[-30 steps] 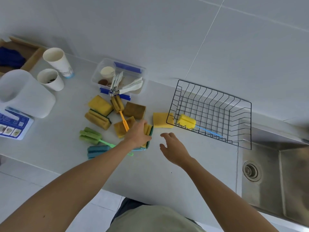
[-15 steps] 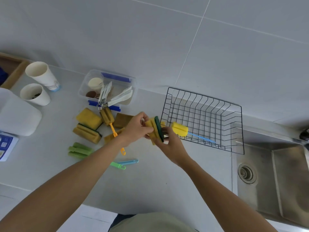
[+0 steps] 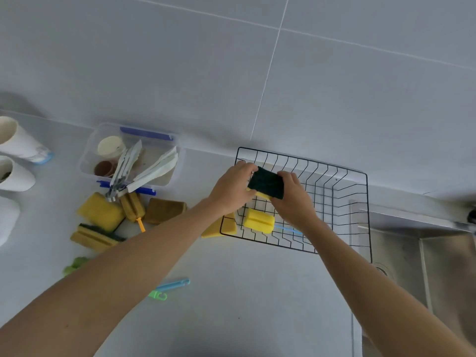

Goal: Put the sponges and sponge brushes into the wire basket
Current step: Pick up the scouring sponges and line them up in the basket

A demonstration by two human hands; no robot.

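Sponge with a dark green scouring face point(image 3: 268, 183) sits over the wire basket point(image 3: 342, 217), held at its ends by the left hand point(image 3: 231, 188) and right hand point(image 3: 292, 195), each grip closed on it. Below it, a yellow sponge brush point(image 3: 258, 220) lies inside the basket.

Green-topped yellow sponge point(image 3: 268, 185) held over wire basket point(image 3: 342, 202), perhaps touching it.
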